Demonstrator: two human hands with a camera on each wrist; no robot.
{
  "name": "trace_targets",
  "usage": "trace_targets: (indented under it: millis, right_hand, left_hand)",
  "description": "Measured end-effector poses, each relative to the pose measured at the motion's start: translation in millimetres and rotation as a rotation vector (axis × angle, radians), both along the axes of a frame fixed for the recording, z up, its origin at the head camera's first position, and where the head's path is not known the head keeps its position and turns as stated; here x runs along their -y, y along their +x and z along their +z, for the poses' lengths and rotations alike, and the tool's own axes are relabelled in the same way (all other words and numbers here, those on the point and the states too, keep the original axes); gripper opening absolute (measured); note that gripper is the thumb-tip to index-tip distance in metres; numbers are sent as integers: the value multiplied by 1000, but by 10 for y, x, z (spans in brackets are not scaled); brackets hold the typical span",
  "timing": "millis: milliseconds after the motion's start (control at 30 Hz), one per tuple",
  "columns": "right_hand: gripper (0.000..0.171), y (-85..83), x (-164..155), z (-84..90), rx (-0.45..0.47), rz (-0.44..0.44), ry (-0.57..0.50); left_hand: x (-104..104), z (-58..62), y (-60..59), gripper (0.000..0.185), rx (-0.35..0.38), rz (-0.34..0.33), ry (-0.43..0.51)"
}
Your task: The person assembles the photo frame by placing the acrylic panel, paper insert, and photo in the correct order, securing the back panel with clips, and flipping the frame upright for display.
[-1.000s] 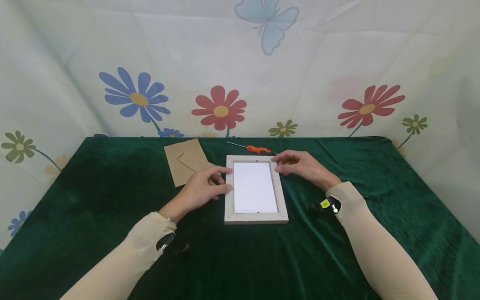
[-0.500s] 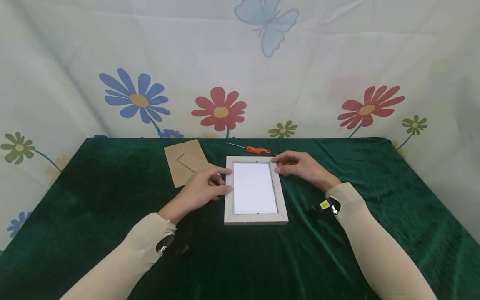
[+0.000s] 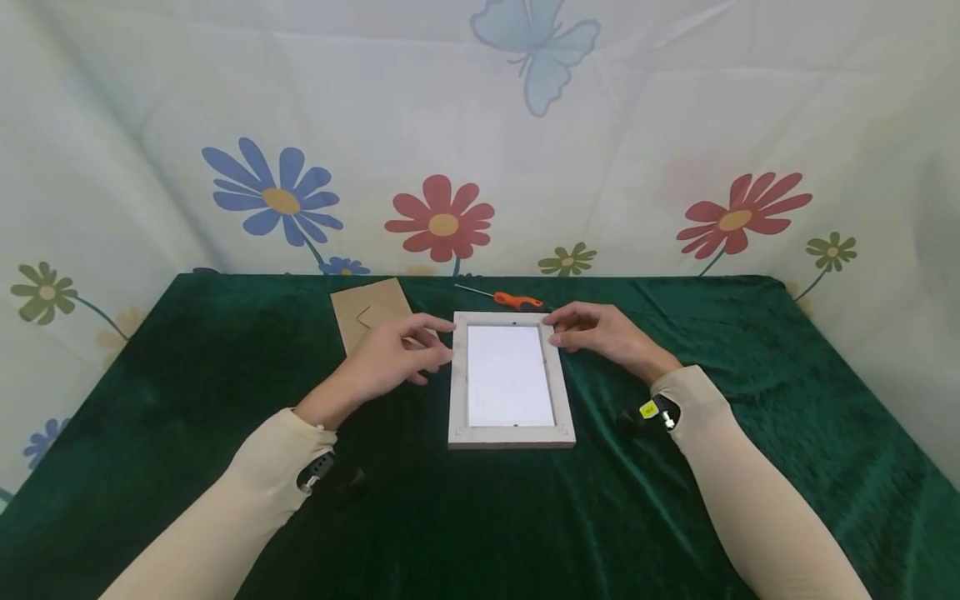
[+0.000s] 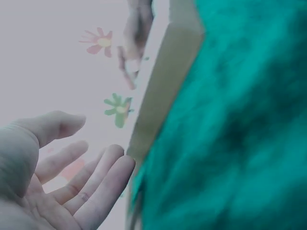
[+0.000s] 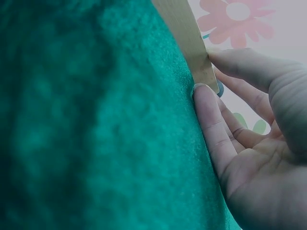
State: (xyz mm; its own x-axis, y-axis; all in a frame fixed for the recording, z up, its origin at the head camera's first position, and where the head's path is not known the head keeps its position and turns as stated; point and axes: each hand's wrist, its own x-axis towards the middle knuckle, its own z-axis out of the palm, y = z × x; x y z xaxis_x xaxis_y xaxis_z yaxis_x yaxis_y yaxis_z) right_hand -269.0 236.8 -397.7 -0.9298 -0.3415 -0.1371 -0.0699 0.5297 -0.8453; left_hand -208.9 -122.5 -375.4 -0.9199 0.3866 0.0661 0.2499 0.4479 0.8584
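A white picture frame point(image 3: 512, 380) lies face down near the middle of the tabletop point(image 3: 187, 392), which is covered in dark green velvet cloth. The right hand point(image 3: 600, 331) rests at the frame's far right corner, fingers laid on the rim and thumb against its outer edge; the right wrist view shows the fingertips point(image 5: 207, 98) touching that corner, fingers fairly straight rather than curled round it. The left hand point(image 3: 390, 357) is just beside the frame's left edge, toward the far end, fingers spread and relaxed, holding nothing; whether its fingertips touch the frame is hard to tell, since the left wrist view is blurred. Under and beyond the left hand lies a brown cardboard backing board point(image 3: 367, 315), toward the far edge of the tabletop. An orange-handled screwdriver point(image 3: 504, 297) lies just beyond the frame's far edge, apart from both hands.
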Motion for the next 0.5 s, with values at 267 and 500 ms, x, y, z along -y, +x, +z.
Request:
trace_targets:
  millis: [267,500]
  right_hand:
    - [47,7,2,-23,9,-11,-3]
    - [49,7,12,-13,12,-8,-11]
  left_hand:
    - [257,179,-147,54,-11,116,19]
    - [452,330,-301,60,-25,197,22]
